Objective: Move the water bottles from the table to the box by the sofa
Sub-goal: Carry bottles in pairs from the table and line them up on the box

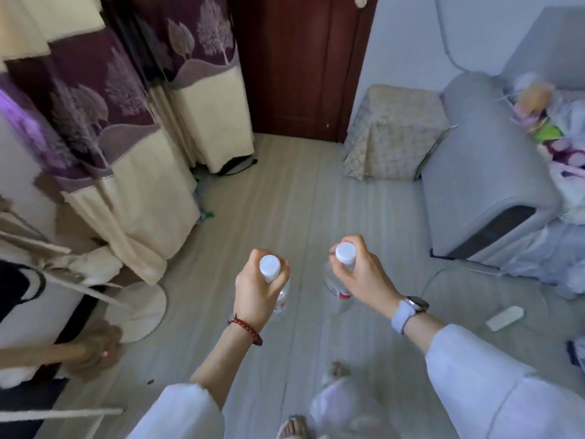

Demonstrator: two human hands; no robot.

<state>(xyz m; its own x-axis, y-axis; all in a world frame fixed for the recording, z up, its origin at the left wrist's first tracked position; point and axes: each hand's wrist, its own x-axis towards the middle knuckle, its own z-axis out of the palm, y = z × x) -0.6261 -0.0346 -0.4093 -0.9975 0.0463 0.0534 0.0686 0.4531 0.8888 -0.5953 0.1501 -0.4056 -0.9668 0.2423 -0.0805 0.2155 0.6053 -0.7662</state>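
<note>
I carry two clear water bottles with white caps, one in each hand, upright over the grey floor. My left hand (253,293) grips the neck of the left bottle (270,267), whose red-and-white label shows below my fingers. My right hand (357,270) grips the neck of the right bottle (345,252), its body hanging below my palm. The grey sofa (481,185) stands to the right. A box-shaped thing under a patterned beige cloth (395,131) sits beside the sofa arm, by the wall. The table is out of view.
Purple and cream curtains (126,122) hang on the left, a dark wooden door (300,64) at the back. Another person's hand (95,353) and a round white fan base (139,308) are at the left. A white remote-like thing (505,317) lies on the floor. Bags clutter the sofa.
</note>
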